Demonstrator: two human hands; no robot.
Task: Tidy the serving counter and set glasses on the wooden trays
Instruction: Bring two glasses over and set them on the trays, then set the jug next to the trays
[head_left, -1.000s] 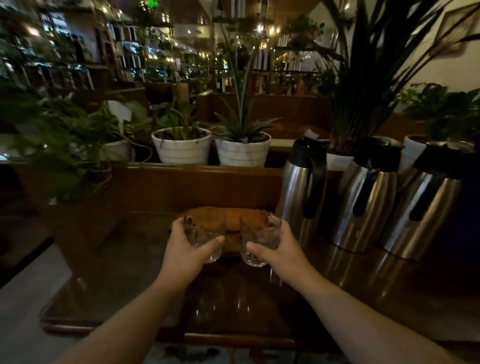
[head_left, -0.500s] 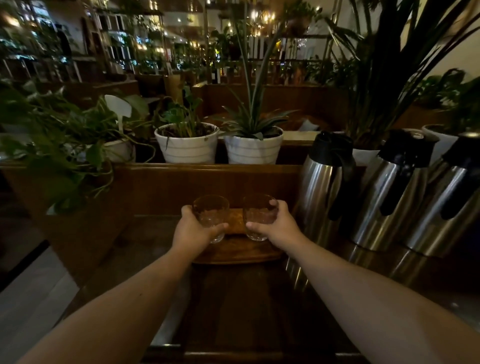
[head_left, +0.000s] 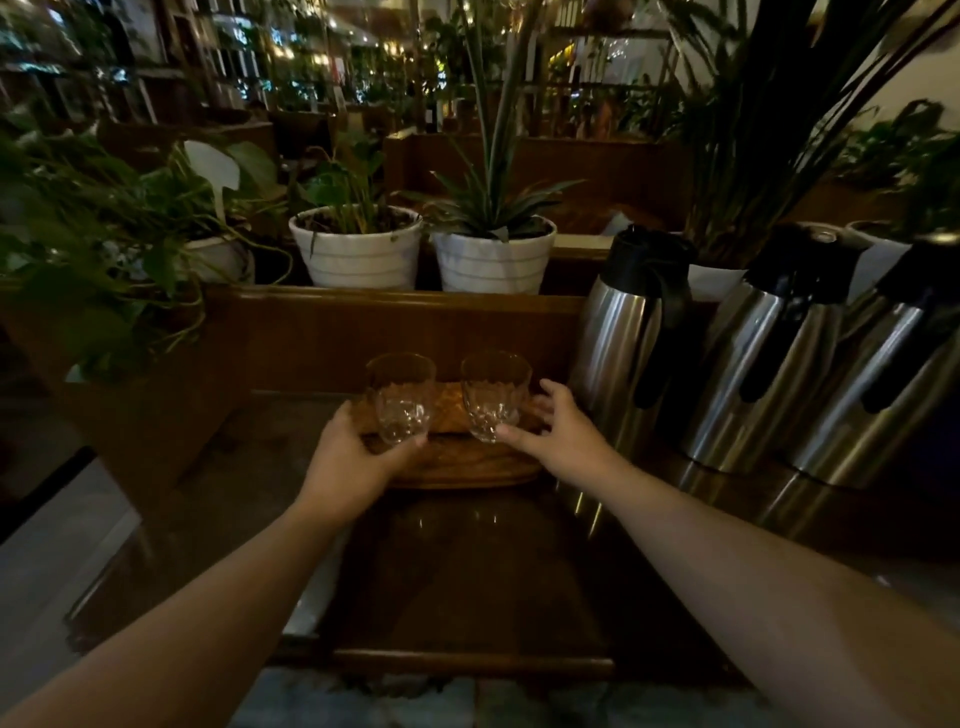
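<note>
Two clear patterned glasses stand side by side on a round wooden tray (head_left: 467, 467) at the back of the dark counter. My left hand (head_left: 358, 457) is curled round the base of the left glass (head_left: 401, 400), thumb in front and fingers on its left side. My right hand (head_left: 556, 436) is beside the right glass (head_left: 493, 397) with fingers spread; only the index fingertip is near its base.
Three steel vacuum jugs with black lids (head_left: 628, 338) (head_left: 769, 358) (head_left: 883, 374) stand close on the right of the tray. A wooden ledge behind holds white plant pots (head_left: 358, 249) (head_left: 493, 257). Leafy plants (head_left: 104, 249) overhang the left side. The counter's front edge (head_left: 447, 662) is near me.
Both hands carried the glasses forward and lowered them onto the tray. My right hand has opened and drawn off its glass; my left hand has slid down to its glass's base.
</note>
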